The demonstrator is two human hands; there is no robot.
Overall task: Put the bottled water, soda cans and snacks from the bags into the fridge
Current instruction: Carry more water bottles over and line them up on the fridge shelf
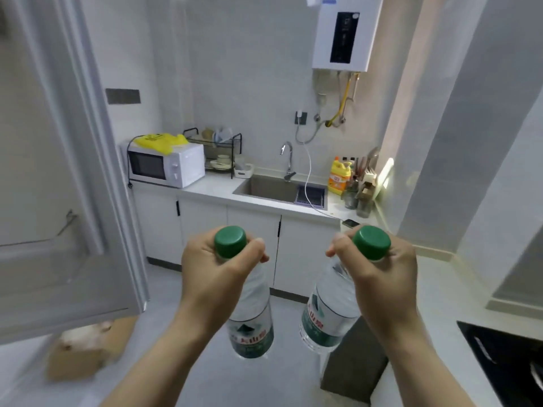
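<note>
At my far left the fridge door (58, 259) stands open with its door shelf (44, 242) turned toward me. I take that shelf as the likely home for what I am carrying; the fridge's inside is out of view. Below the door a cardboard box (82, 353) sits on the floor, too blurred to read. Farther back a microwave (167, 165) stands on the worktop (211, 189) with a yellow bag (161, 141) lying on top of it. Whether that is one of the shopping bags I cannot tell.

My left grip (211, 271) is curled round the neck of the left water bottle (252, 324), pinching it just under the green cap (230, 240). The body hangs free above the floor. Holding it by the neck keeps the bottle upright, and I judge it lets me lower it into a slot base first.

Behind the gap between my hands lies the sink (273, 188), which plays no part here.

The right water bottle (329, 315) hangs the same way, tilted a little inward. My right grip (382, 268) is wrapped tight about its neck below the cap. The two bottles are near each other but not touching. Taking one in each hand halves the trips, though neither hand is free to steady the door.

At the lower right is the dark edge of a hob (511, 356).
</note>
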